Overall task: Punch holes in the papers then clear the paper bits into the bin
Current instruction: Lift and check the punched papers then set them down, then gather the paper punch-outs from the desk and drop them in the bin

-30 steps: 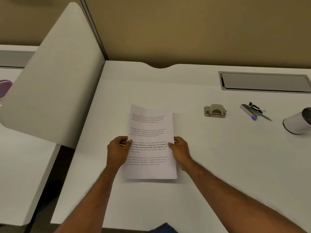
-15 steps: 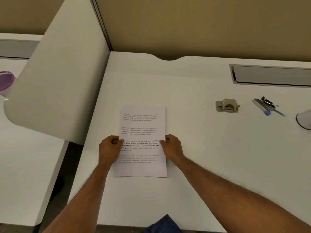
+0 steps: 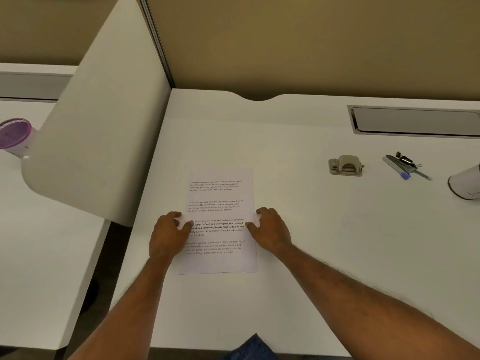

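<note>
The left hand (image 3: pixel 170 236) pinches the left edge of the papers (image 3: pixel 220 222), which lie flat on the tabletop (image 3: pixel 324 242); the right hand (image 3: pixel 270 229) pinches their right edge. Well right of that grip sits the hole punch (image 3: pixel 346 165).

2 bare forearms reach in from the lower edge, with no sleeves, watch or bracelet on either. The left hand (image 3: pixel 170 236) and right hand (image 3: pixel 270 229) are bare too, without gloves or rings, and fine hair shows along the right forearm. Between the arms, a small patch of dark blue denim clothing (image 3: pixel 250 348) shows.
</note>
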Tool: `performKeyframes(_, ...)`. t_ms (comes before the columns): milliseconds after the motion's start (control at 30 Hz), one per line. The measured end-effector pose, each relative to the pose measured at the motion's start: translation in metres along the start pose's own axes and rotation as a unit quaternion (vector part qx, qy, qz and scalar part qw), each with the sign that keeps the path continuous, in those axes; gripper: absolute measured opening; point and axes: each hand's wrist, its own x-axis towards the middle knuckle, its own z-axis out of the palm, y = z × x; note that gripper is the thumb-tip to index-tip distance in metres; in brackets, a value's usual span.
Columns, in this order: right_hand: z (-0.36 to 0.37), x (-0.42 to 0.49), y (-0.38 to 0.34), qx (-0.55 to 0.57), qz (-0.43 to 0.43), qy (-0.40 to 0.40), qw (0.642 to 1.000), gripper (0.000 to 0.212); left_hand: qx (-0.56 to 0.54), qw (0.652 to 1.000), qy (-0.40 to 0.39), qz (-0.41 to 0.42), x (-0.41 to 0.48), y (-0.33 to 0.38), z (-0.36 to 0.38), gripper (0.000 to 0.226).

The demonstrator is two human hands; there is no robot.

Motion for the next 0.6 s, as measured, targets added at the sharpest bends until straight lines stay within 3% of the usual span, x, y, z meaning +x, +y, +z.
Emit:
performKeyframes(100, -0.008, -0.008, 0.012, 0.059, -0.087, 0.023, 0.994, 0.043, 0.034, 0.999, 0.011, 0.023, -0.008, 0.007, 0.006, 0.064)
performKeyframes(233, -0.025, -0.018, 0.038, 0.043, -0.162, 0.044, 0.985, 0.046, 0.055, 0.992, 0.03, 0.107, -0.025, 0.029, 0.025, 0.069)
performKeyframes(400, -0.052, -0.03, 0.084, 0.003, -0.164, 0.072, 0.984, 0.048, 0.081, 0.974, -0.041, 0.207, -0.043, 0.061, 0.058, 0.07)
performKeyframes(600, -0.081, -0.052, 0.153, -0.016, -0.098, 0.097, 0.99, 0.057, 0.14, 0.94, -0.089, 0.298, -0.067, 0.097, 0.103, 0.072)
